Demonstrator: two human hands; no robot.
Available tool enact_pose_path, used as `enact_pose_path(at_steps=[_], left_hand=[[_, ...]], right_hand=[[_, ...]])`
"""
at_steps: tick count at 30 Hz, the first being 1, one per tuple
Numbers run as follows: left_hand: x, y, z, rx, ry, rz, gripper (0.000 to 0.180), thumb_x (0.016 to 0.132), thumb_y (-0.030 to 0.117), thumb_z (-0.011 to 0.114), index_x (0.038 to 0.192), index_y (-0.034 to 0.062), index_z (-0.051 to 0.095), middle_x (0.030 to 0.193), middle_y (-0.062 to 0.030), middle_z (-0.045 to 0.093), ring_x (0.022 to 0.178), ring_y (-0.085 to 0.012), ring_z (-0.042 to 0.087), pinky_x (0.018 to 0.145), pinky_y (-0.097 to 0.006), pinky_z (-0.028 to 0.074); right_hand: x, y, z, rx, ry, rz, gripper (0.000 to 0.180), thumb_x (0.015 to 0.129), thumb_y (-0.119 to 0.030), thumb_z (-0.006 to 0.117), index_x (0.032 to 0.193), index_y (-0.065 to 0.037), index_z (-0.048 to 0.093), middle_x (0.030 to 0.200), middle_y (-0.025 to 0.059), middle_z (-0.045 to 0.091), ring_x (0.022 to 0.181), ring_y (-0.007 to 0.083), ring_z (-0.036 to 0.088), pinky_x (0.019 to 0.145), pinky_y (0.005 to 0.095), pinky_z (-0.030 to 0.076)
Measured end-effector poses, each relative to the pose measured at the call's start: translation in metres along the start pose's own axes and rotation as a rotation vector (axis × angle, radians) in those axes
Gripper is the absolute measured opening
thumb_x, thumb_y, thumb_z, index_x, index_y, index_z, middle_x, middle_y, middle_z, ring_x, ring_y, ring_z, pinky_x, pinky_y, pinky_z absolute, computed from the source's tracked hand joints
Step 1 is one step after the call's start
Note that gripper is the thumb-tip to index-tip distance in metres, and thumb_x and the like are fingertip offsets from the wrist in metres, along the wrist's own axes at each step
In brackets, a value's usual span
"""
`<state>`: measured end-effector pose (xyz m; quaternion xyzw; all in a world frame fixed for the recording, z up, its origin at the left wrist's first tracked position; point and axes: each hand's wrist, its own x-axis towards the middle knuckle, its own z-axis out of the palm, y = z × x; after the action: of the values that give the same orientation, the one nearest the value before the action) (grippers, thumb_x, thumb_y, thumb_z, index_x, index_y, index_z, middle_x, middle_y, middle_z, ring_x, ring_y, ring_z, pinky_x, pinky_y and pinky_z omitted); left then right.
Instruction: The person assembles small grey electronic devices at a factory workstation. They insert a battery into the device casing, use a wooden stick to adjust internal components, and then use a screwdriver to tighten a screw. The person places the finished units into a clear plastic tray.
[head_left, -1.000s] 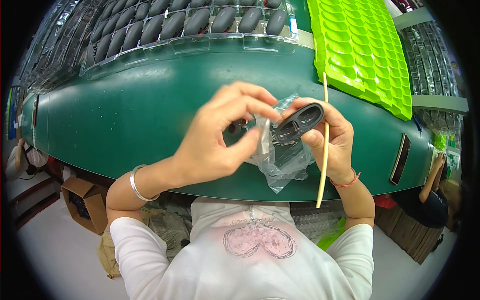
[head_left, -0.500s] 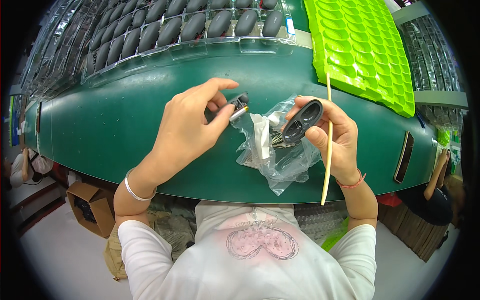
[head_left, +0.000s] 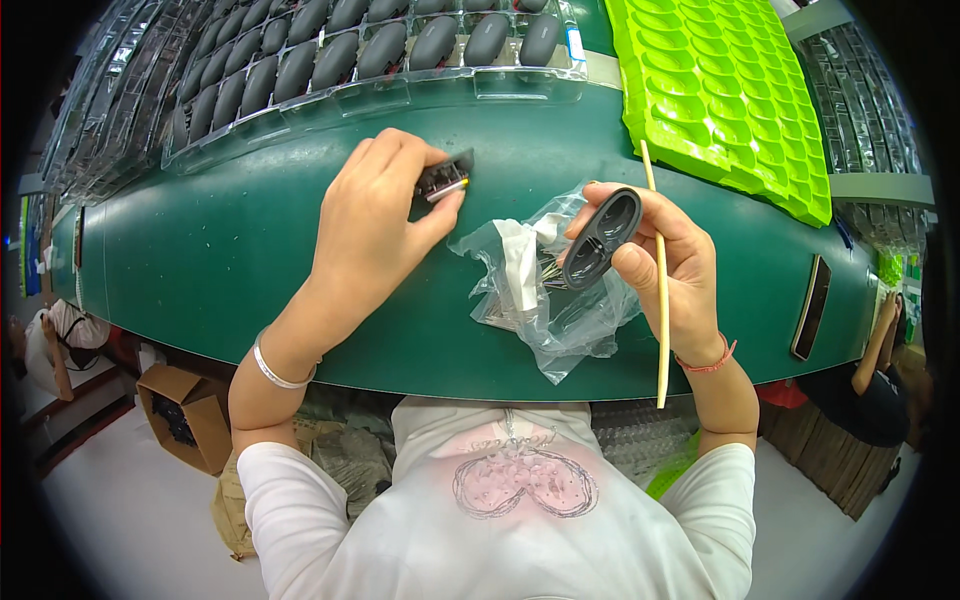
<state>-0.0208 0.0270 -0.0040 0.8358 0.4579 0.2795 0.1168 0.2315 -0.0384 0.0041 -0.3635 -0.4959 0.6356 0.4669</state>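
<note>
Left hand (head_left: 378, 205) pinches a black, silver-edged part (head_left: 442, 180), far-left of the black oval plastic shell (head_left: 603, 238) my right hand (head_left: 688, 272) grips, slanting far-right.

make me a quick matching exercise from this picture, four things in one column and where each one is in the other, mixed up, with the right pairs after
Things:
1. black oval shell with hollows
2. clear plastic bag
3. small dark part with a silver cylinder
4. phone

Places:
A. in the left hand
B. toward the right end of the table
C. in the right hand
D. crumpled on the tabletop, mostly between the hands

Pairs: 1-C, 2-D, 3-A, 4-B
</note>
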Motion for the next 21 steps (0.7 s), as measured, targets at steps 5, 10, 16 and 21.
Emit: enact_pose_path(at_steps=[5, 10, 16, 21], left_hand=[[0.005, 0.02, -0.016, -1.259, -0.352, -0.49, 0.042, 0.09, 0.017, 0.068, 0.122, -0.0076, 0.055, 0.108, -0.0106, 0.065, 0.098, -0.0155, 0.063, 0.09, -0.032, 0.051], [-0.004, 0.026, 0.0, -1.483, -0.416, -0.555, 0.049, 0.095, 0.022, 0.061, 0.131, -0.0067, 0.046, 0.117, -0.0131, 0.062, 0.106, -0.0169, 0.062, 0.094, -0.035, 0.05], [-0.007, 0.03, 0.004, -1.462, -0.434, -0.538, 0.051, 0.095, 0.023, 0.062, 0.132, -0.0068, 0.043, 0.119, -0.0138, 0.061, 0.11, -0.0185, 0.061, 0.097, -0.036, 0.049], [-0.006, 0.031, 0.004, -1.479, -0.447, -0.508, 0.053, 0.095, 0.024, 0.062, 0.133, -0.0064, 0.042, 0.121, -0.0142, 0.059, 0.111, -0.0194, 0.06, 0.098, -0.036, 0.048]], right_hand=[[-0.002, 0.002, 0.004, -0.07, 0.034, -0.059, 0.044, 0.09, -0.007, 0.066, 0.129, 0.004, 0.05, 0.109, 0.0129, 0.065, 0.099, 0.0167, 0.064, 0.085, 0.0283, 0.054], [0.002, 0.003, 0.008, -0.417, 0.072, -0.265, 0.045, 0.082, -0.005, 0.072, 0.124, 0.003, 0.057, 0.102, 0.0117, 0.066, 0.088, 0.0161, 0.067, 0.078, 0.0275, 0.054], [0.004, 0.006, 0.011, -0.495, 0.107, -0.308, 0.045, 0.081, -0.009, 0.074, 0.122, -0.001, 0.059, 0.094, 0.01, 0.065, 0.08, 0.0178, 0.066, 0.073, 0.0286, 0.054], [0.004, 0.008, 0.01, -0.491, 0.096, -0.297, 0.045, 0.081, -0.011, 0.074, 0.122, -0.002, 0.059, 0.093, 0.0097, 0.064, 0.079, 0.0177, 0.066, 0.073, 0.0288, 0.053]])
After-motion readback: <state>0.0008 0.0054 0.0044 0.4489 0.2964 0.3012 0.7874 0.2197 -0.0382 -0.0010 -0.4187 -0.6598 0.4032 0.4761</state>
